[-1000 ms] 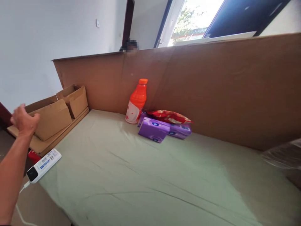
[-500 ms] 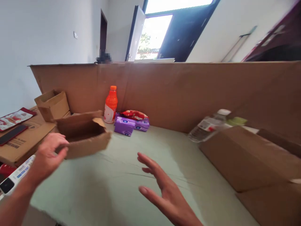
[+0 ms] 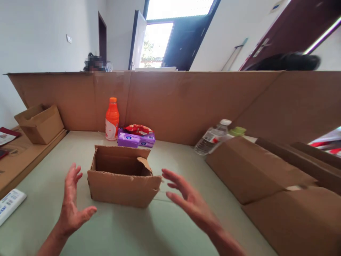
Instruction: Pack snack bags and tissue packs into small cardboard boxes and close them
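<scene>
A small open-topped cardboard box [image 3: 124, 190] stands on the pale green table [image 3: 128, 231] in front of me, one torn flap bent at its right end. My left hand [image 3: 73, 202] is beside its left end, thumb and fingers spread, a little apart from the cardboard. On the other side, my right hand [image 3: 186, 195] is open as well, its fingertips close to the box's right end; whether they touch it I cannot tell. Behind the box are purple tissue packs [image 3: 128, 139] with a red packet [image 3: 139, 129] on top, and an orange bottle [image 3: 112, 121] standing upright.
A clear plastic bottle [image 3: 210, 138] leans against larger cardboard boxes [image 3: 255, 170] at the right. Another small box [image 3: 41, 124] rests on a flat carton [image 3: 32, 156] at the left, near a white packet [image 3: 12, 204]. A tall cardboard wall [image 3: 170, 103] borders the back.
The small box has moved right to the table's middle, and my left hand has let go of it. My right hand is now near its right end. The view has turned right.
</scene>
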